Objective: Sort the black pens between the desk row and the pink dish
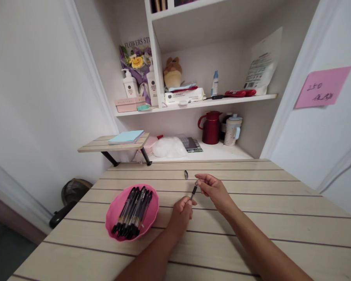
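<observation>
Below and slightly right of the frame's centre, the left hand (183,209) grips a gel pen (194,190) by its lower end, while the right hand (214,190) pinches its upper end. A pink scalloped bowl (111,214) at lower left holds black-capped pens (133,212).

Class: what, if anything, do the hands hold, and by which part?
A pen: the left hand holds its barrel; the right hand seems to pinch the end beyond its black grip.
</observation>
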A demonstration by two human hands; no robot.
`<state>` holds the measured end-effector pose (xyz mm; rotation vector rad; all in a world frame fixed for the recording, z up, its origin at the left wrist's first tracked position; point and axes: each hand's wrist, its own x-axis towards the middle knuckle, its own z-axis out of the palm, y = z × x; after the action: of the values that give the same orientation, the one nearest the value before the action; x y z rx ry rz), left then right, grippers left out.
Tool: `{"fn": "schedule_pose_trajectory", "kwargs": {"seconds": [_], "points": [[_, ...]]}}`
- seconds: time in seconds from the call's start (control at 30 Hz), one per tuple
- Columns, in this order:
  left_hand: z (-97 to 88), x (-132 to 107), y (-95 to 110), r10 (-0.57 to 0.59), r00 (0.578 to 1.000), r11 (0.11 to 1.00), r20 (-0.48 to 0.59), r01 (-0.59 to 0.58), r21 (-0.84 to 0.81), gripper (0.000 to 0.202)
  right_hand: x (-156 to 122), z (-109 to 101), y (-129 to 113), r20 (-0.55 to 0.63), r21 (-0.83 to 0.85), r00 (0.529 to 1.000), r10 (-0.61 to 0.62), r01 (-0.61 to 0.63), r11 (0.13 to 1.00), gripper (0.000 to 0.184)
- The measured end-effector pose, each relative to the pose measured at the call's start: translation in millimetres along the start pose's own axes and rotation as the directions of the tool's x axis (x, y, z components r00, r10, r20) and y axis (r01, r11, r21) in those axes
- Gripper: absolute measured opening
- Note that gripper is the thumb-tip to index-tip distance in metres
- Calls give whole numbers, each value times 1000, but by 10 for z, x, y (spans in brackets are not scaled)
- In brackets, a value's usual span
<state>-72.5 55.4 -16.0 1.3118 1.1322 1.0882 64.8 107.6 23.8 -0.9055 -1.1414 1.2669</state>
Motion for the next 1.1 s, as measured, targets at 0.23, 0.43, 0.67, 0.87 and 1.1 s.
{"fn": "schedule_pose_trajectory", "kwargs": {"seconds": [0.23,0.43,0.67,0.87,1.1], "points": [[-4,32,-52,29,1000,999,-10,-29,28,25,-15,15,20,-15,4,1000,-19,19,1000,36],[-14,37,-99,70,998,995,-11,-69,74,27,-22,37,32,-23,-5,1000,1,-1,1000,36],[-9,42,-85,56,998,996,-18,-55,68,25,-7,-5,44,3,36,997,82,-82,996,43],[-23,57,-96,53,999,995,7,-54,80,27,-27,-48,-9,62,6,988,139,-140,990,35],[-17,47,-81,65,998,992,-4,-65,104,26,-7,-38,45,36,-22,988,147,-146,989,29]]}}
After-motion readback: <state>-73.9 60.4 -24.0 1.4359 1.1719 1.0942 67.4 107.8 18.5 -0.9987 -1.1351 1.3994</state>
